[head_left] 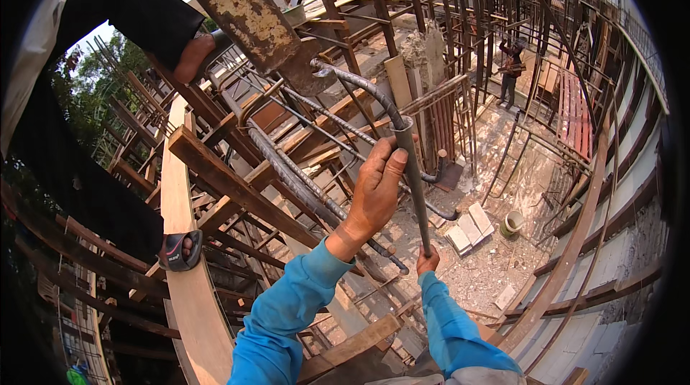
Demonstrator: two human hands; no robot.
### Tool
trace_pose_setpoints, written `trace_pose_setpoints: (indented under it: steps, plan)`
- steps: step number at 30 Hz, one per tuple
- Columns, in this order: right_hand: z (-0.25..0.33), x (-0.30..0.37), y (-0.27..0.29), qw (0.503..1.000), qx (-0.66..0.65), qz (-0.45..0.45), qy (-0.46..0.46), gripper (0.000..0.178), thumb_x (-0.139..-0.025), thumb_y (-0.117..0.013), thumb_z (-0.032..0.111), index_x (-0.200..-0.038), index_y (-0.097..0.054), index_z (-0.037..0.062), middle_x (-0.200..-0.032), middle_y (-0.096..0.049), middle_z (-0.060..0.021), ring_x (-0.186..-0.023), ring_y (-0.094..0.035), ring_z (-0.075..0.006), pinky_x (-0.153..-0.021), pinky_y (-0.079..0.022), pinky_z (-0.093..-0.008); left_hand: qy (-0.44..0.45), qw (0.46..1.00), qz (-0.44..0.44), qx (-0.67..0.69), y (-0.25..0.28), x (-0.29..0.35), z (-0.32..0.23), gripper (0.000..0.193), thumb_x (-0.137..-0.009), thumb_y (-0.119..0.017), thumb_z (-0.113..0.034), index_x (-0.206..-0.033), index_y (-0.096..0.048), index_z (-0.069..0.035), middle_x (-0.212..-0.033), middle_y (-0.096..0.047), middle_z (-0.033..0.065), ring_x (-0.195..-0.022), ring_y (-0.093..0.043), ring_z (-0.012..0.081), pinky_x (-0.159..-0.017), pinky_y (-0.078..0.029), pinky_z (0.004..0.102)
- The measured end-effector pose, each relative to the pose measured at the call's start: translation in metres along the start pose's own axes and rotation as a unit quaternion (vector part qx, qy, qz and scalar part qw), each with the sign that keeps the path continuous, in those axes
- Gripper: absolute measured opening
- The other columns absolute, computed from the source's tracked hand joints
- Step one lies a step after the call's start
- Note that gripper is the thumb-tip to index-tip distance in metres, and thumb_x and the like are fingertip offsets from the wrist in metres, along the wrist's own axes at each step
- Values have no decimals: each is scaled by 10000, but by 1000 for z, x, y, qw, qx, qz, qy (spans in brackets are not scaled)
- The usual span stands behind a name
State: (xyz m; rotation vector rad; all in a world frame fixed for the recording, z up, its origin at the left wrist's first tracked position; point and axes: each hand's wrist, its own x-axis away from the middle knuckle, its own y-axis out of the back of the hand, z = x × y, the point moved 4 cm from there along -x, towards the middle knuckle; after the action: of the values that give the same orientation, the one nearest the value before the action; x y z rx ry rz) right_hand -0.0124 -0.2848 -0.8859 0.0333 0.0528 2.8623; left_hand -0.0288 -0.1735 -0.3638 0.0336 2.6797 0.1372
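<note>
A long dark steel pipe (415,194) slants down toward me, its upper mouth sleeved over the bent end of a thick ribbed reinforcing bar (370,90). My left hand (379,187) is wrapped round the pipe just below that mouth, thumb uppermost. Lower down, my right hand (428,260) grips the pipe near its bottom end. The bar's far end meets a rusty, paint-flaked steel beam (248,15) at the top. More bent ribbed bars (284,162) run below and left of my left hand.
At the left another person in dark trousers has a sandalled foot (181,250) on a narrow plank (176,191). Timber beams (237,184) cross below. A bucket (512,223) and pale slabs (469,229) lie on the lower floor. A distant worker (511,72) stands among upright poles.
</note>
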Motion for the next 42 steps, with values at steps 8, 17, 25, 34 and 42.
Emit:
trace_pose_setpoints:
  steps: [8,17,25,34,42]
  plan:
    - [58,30,56,986,164,-11,30,185,-815,-622,138,-736,-595,-27,-614,-567,-171,-536,-529,-259,-549,-430,-376,12,999,-20,27,-2,-1,-6,319,-974,-433,-228,-1188,-497,0,-997,-562,37,-899,-549,106,-813,-479,285]
    - [70,10,75,944,173,279,-25,354,-807,-642,290,-668,-591,-32,-538,-524,-66,-523,-491,-140,-523,-413,-343,43,998,5,42,-6,9,4,381,-969,-435,-306,-1213,-485,-19,-1028,-573,58,-961,-563,140,-832,-471,296]
    - [91,20,79,970,144,193,20,407,-793,-657,328,-606,-568,-22,-510,-518,-96,-491,-488,-170,-509,-410,-377,79,994,70,36,3,53,-31,363,-916,-508,-150,-1244,-479,4,-1145,-556,115,-1143,-488,197,-989,-365,336]
    - [79,18,87,960,178,217,-2,421,-774,-657,362,-634,-591,-30,-558,-563,-153,-533,-564,-261,-552,-434,-419,109,891,424,-118,66,105,-133,249,-889,-577,-169,-1034,-617,30,-969,-644,153,-909,-630,230,-768,-503,322]
    - [60,21,74,939,201,280,4,363,-761,-642,333,-728,-626,-28,-641,-599,-214,-652,-624,-342,-616,-464,-429,-260,942,-126,171,60,183,-316,565,-970,-329,-411,-1351,-284,4,-934,-574,149,-797,-611,303,-704,-553,450]
